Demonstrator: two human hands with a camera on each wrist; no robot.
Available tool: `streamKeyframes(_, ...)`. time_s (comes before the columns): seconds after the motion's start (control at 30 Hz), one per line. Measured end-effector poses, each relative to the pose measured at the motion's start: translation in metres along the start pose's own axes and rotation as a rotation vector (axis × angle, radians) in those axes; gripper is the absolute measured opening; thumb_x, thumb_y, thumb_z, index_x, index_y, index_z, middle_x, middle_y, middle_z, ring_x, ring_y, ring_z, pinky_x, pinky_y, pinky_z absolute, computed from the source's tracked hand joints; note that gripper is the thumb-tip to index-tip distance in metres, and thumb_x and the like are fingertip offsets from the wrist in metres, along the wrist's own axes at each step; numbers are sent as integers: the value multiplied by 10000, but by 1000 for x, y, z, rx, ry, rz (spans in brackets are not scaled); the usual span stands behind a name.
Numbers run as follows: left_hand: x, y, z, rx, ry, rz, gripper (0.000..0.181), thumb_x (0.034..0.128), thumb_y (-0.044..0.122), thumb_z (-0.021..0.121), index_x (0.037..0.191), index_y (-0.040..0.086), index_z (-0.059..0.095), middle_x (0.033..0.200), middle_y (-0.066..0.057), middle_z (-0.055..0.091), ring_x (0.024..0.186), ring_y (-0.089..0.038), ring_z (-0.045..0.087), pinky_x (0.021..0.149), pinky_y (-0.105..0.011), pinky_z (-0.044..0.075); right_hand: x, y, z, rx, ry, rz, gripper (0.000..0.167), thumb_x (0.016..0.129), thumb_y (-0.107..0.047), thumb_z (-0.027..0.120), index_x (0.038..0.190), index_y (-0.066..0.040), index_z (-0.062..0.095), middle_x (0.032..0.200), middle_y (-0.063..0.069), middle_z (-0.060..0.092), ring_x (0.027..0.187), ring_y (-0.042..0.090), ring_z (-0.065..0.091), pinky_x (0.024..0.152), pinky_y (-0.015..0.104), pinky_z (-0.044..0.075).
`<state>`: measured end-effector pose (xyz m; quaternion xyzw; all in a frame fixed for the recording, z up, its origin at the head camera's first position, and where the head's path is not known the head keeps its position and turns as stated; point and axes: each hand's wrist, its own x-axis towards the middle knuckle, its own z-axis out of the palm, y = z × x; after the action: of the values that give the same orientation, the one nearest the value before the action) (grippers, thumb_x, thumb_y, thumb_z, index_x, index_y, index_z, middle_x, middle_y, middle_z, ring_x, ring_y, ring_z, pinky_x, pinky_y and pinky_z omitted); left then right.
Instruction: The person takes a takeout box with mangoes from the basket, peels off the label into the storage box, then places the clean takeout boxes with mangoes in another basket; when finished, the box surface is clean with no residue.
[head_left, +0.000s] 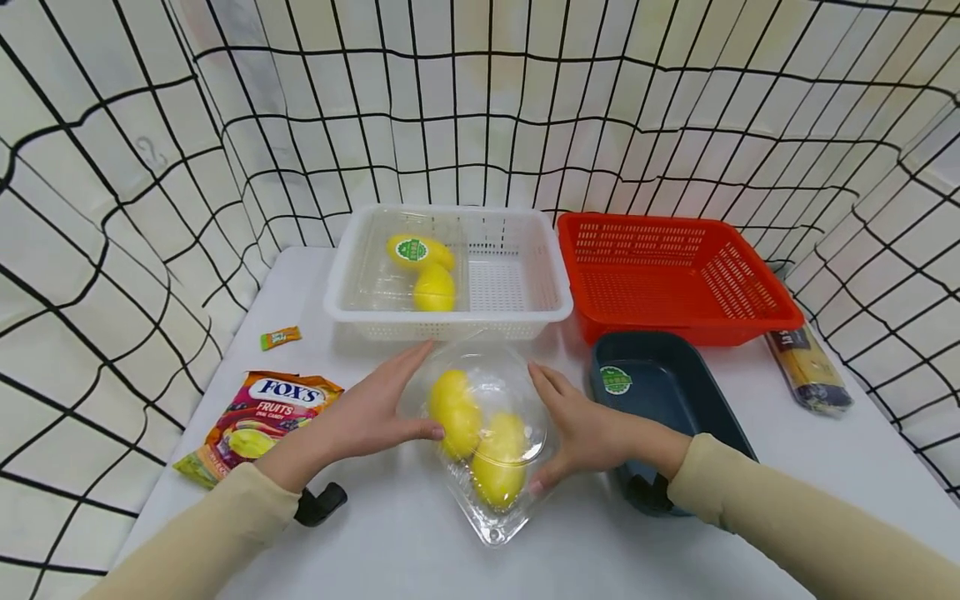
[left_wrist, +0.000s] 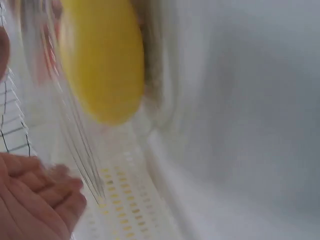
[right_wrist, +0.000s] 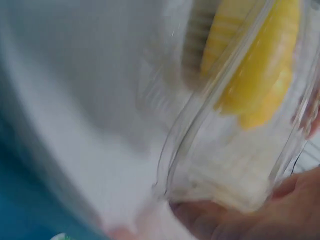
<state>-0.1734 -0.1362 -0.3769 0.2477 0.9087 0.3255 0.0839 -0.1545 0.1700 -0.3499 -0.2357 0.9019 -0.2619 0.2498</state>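
Between my two hands a clear plastic clamshell box (head_left: 513, 510) is held over the white table, one corner toward me. Two yellow oval fruits (head_left: 501, 467) lie inside it. My left hand (head_left: 371, 417) grips its left side, the thumb over the near part and the fingers along the far part. On the opposite side my right hand (head_left: 592, 429) holds it, fingers spread from the thumb. The right wrist view shows fingers (right_wrist: 215, 217) against the box's end; the left wrist view is blurred, with a fruit (left_wrist: 105, 65) close up.
Behind stand a white basket (head_left: 450, 325), holding another clear box of yellow fruit (head_left: 435, 287), and a red basket (head_left: 675, 329). A dark blue tray (head_left: 660, 383) is at right, a yellow packet (head_left: 808, 367) beyond it. Left lie a Fox's candy bag (head_left: 255, 425) and small orange sachet (head_left: 281, 337). Black netting surrounds the table.
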Motion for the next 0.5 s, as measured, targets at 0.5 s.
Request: streamKeyframes(0.5,-21,39,37,115,-2,-48,1373,739,711,779,1590,-113,85,1690,-302,-33,1584,-449,36,1221,-584,293,-17,-31,47,1,314,215,1425,634,-661,874,1611,57,125,1664,271,205,1455,479,372,1088,671,428)
